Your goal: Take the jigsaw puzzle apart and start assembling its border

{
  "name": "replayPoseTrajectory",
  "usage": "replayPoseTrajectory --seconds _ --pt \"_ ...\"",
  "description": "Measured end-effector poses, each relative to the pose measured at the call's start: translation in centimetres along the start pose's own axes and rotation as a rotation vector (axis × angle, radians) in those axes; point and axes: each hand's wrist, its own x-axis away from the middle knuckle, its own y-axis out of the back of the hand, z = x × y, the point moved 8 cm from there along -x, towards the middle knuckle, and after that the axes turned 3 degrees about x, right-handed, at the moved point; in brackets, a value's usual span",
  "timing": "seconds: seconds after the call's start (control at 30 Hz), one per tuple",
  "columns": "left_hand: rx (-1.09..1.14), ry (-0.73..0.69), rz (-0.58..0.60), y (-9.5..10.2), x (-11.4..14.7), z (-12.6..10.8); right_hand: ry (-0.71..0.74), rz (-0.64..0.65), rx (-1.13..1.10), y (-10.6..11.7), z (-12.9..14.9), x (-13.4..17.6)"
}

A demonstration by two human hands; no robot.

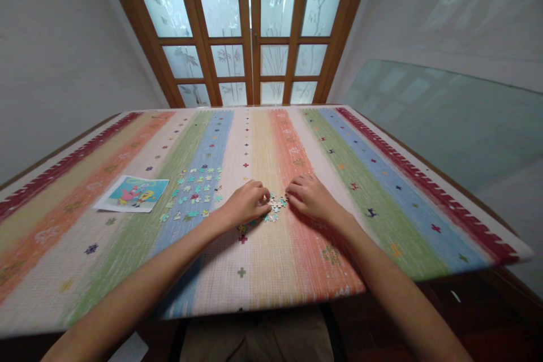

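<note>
Across the striped tablecloth [263, 274], a small heap of loose jigsaw pieces [278, 206] lay between two hands. At its left edge the left hand [250, 202] had thumb and fingers curled; at its right, the right hand [311, 195] kept its fingers bent. I couldn't tell whether either pinched anything. Beyond the left arm [148, 283], spread-out pieces [207, 187] sat in rough rows beside a SpongeBob picture [136, 195]. A careless sweep of that arm, I judged, might scatter the nearest rows; a tugged cloth could shift everything.

The head view looks forward and down across the tablecloth [263, 153].
</note>
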Motion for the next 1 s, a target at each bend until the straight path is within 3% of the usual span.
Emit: replayPoseTrajectory --seconds 0.2,0.77,1.0 --pt "-0.011 0.035 -0.041 0.1 -0.2 0.7 0.021 0.004 0.025 0.1 0.3 0.0" --pt "-0.025 0.038 0.036 -0.3 -0.3 0.6 -0.001 0.065 0.016 0.0 0.4 -0.1" --pt "0.028 0.037 0.021 0.5 0.3 1.1 0.008 0.074 0.031 0.1 0.5 -0.1"
